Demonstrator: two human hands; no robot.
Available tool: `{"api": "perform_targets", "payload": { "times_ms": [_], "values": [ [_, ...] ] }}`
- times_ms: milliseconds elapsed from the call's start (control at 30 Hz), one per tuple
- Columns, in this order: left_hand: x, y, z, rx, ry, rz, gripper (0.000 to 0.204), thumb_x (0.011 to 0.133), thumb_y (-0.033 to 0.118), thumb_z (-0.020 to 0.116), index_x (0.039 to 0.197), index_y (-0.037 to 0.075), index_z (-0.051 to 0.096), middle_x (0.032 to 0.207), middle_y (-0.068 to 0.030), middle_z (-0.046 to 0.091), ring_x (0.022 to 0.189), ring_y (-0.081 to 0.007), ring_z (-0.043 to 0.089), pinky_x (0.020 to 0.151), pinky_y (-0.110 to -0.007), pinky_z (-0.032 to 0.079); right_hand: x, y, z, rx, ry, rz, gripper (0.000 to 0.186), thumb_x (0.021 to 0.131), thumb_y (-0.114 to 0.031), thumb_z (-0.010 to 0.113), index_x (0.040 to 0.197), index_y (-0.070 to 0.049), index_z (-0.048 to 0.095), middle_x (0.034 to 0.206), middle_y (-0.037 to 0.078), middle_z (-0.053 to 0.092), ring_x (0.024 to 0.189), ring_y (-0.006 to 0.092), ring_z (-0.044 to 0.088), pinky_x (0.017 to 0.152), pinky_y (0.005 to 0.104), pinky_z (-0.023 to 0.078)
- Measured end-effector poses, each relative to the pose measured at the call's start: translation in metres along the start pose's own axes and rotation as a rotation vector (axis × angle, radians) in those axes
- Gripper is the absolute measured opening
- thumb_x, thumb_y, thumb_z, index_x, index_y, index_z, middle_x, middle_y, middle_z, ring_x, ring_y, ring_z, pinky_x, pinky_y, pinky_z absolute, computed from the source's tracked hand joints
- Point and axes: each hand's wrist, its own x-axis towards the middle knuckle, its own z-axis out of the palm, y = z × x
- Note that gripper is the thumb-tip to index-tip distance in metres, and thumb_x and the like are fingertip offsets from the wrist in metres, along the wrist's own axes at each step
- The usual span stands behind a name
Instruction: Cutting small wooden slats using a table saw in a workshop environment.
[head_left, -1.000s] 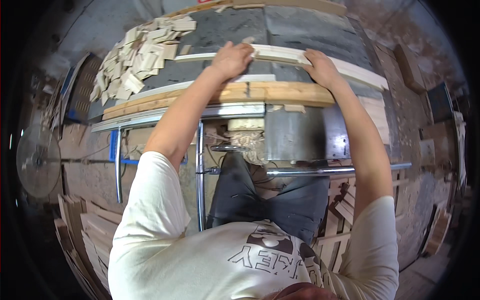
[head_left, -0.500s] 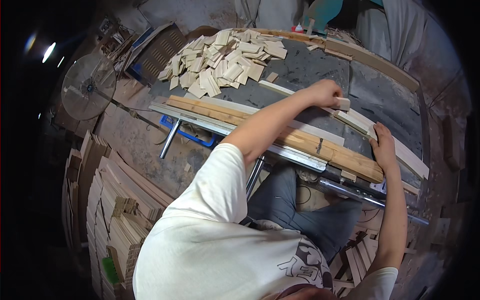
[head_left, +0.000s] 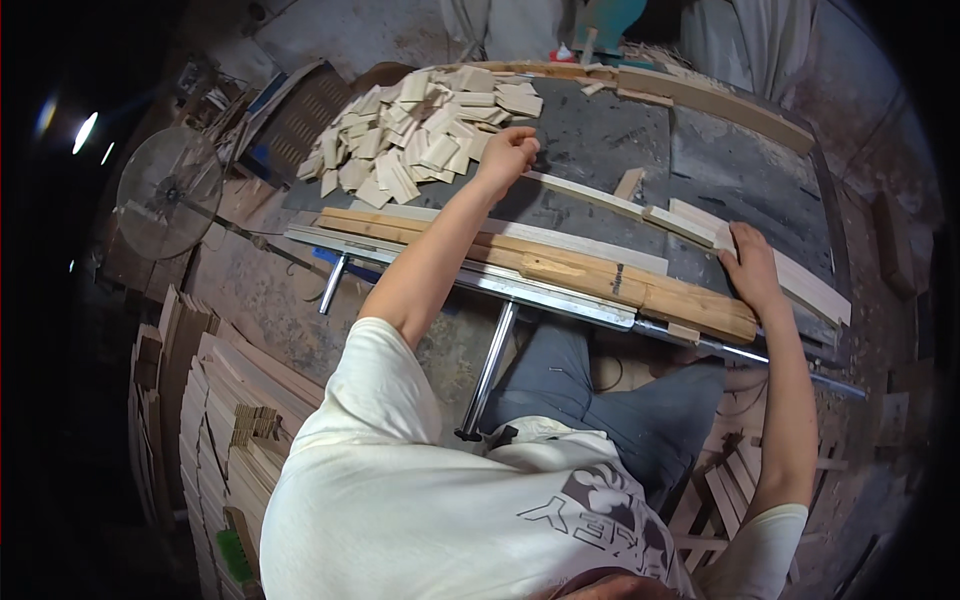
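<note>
My left hand [head_left: 506, 160] is beside the front right of a heap of small flat wood pieces [head_left: 420, 125], above the left end of a thin wooden strip [head_left: 590, 192]. Its fingers are curled, and what they hold, if anything, is hidden. My right hand [head_left: 755, 265] grips a longer pale wooden strip [head_left: 810, 288] on the right of the table, thumb toward me and fingers over the top. A short wood block [head_left: 680, 224] lies against the fingers' left side, in line with the thin strip. One small offcut [head_left: 630, 184] rests just behind that strip.
Brown wooden beams [head_left: 580, 278] and a metal rail [head_left: 480, 280] run along the dark table's [head_left: 600, 130] near edge. A long board [head_left: 720, 108] borders the far side. Stacked boards [head_left: 250, 420] and a round fan [head_left: 170, 190] stand to the left.
My left hand has moved left from the middle of the strips toward the heap, and the small wood piece it held no longer shows in it. My right hand stays on the strip.
</note>
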Motion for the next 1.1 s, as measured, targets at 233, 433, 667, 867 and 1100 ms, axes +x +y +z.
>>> {"api": "perform_targets", "payload": {
  "times_ms": [233,433,667,867,1100],
  "values": [
    [-0.009,-0.004,0.036,0.545,-0.206,0.477,0.038,0.095,0.014,0.073,0.131,0.004,0.067,0.112,-0.0100,0.072,0.099,-0.0203,0.068,0.086,-0.031,0.055,0.081,-0.008,-0.036,-0.179,-0.112,-0.289,0.022,0.094,-0.018,0.059,0.107,-0.010,0.075,0.107,0.017,0.068,0.110,0.0359,0.063,0.094,0.0484,0.051],
    [-0.024,0.012,0.081,0.850,-0.296,0.700,0.051,0.092,0.028,0.076,0.137,0.008,0.063,0.137,-0.0142,0.062,0.127,-0.0338,0.057,0.105,-0.042,0.048,0.073,0.009,0.008,0.184,-0.096,-0.147,0.037,0.104,-0.031,0.052,0.124,-0.006,0.072,0.135,0.018,0.064,0.128,0.0359,0.056,0.108,0.0433,0.046],
    [-0.031,0.004,0.105,0.854,-0.403,0.793,0.058,0.089,0.034,0.079,0.138,0.010,0.061,0.141,-0.0087,0.061,0.125,-0.0348,0.056,0.108,-0.043,0.046,0.050,-0.037,0.011,0.128,-0.089,-0.186,0.048,0.104,-0.039,0.051,0.127,-0.001,0.070,0.144,0.020,0.059,0.135,0.0376,0.051,0.113,0.0467,0.040],
    [-0.022,0.001,0.110,1.027,-0.453,0.939,0.041,0.096,0.033,0.070,0.133,0.015,0.067,0.138,0.0006,0.063,0.103,-0.0307,0.057,0.096,-0.040,0.050,0.060,-0.057,0.026,0.057,-0.016,-0.174,0.047,0.101,-0.035,0.058,0.129,0.002,0.068,0.145,0.020,0.058,0.133,0.0370,0.052,0.112,0.0463,0.040],
    [-0.031,0.001,0.111,1.096,-0.424,0.888,0.038,0.097,0.033,0.067,0.130,0.015,0.069,0.136,0.0030,0.064,0.101,-0.0296,0.057,0.092,-0.040,0.051,0.029,-0.019,0.015,0.032,0.056,-0.154,0.051,0.095,-0.027,0.068,0.137,0.001,0.061,0.150,0.020,0.054,0.140,0.0370,0.047,0.117,0.0458,0.037]
  ]
}}
